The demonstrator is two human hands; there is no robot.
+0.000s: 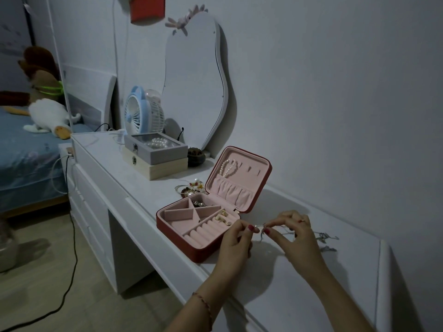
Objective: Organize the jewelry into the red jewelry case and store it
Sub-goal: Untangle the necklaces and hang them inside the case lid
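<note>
The red jewelry case [182,238] lies open on the white dresser, pink lining showing. A pearl bracelet [227,167] hangs in its raised lid, gold earrings [221,218] sit by the ring rolls, and dark pieces fill a back compartment [199,203]. Just right of the case, my left hand [236,243] and my right hand [291,232] both pinch a thin silver necklace [260,229] between fingertips. Its chain trails right onto the dresser [323,237]. A pile of loose bracelets and flower pieces [190,188] lies behind the case.
A grey glass-lid box with pearls [155,147] is stacked on a wooden box [165,167] at the back, beside a blue fan [141,113] and a dark jar [196,156]. A wavy mirror [196,80] leans on the wall. A bed [28,159] stands left.
</note>
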